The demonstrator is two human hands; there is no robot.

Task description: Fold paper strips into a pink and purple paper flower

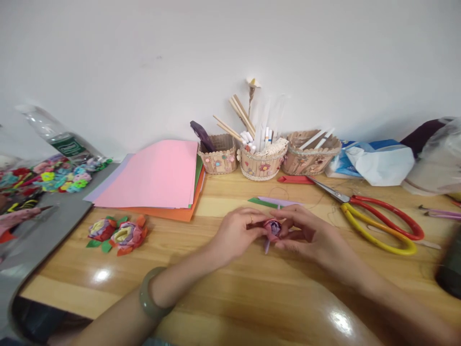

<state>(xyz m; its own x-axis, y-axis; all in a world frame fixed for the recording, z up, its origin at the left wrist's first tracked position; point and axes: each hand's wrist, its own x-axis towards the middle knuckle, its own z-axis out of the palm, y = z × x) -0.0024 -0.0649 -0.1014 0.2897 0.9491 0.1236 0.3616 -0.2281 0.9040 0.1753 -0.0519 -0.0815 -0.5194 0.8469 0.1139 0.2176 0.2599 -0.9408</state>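
Left hand (234,236) and right hand (315,240) together, fingertips pinching the small paper flower (275,228) above the table (230,298); opposed grips probably steady its folds; scissors (382,218) lie rightward, likely for clearance.

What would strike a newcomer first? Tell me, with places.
Likely the red-and-yellow-handled scissors, lying at right on the wooden table. Next, the pale pink paper sheet atop a multicoloured stack left of centre. Near centre, the left hand and right hand hold a small pink-and-purple paper flower.
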